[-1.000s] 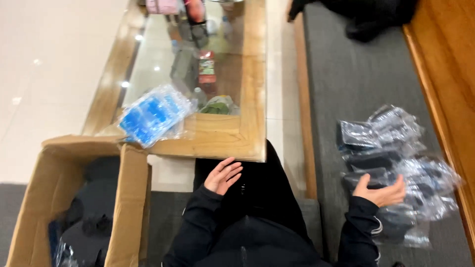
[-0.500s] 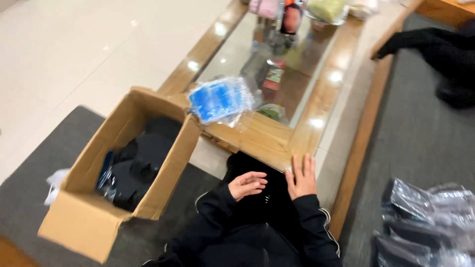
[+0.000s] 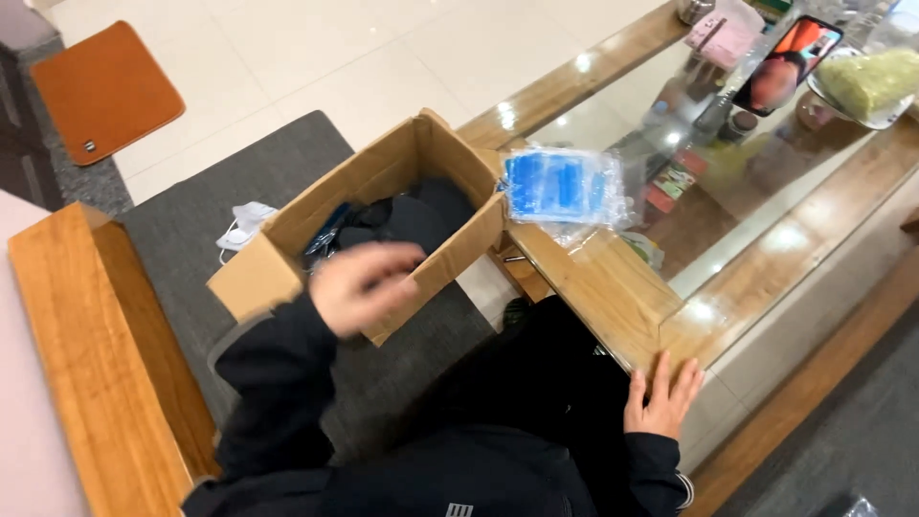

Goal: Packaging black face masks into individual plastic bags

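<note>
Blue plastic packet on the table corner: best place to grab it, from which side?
Take the blue plastic packet by its clear edge overhanging the wooden table corner, coming from the cardboard box side. It lies flat, so only that loose edge lets fingers get under.

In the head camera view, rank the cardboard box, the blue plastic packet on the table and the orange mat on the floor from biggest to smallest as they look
1. cardboard box, clearly largest.
2 and 3. orange mat and blue plastic packet look close in size; the mat lies farther from the camera, so I would not rank them.

Matt brown cardboard box, glossy clear plastic packet, polished wood-and-glass worktop, grey fabric mat.
</note>
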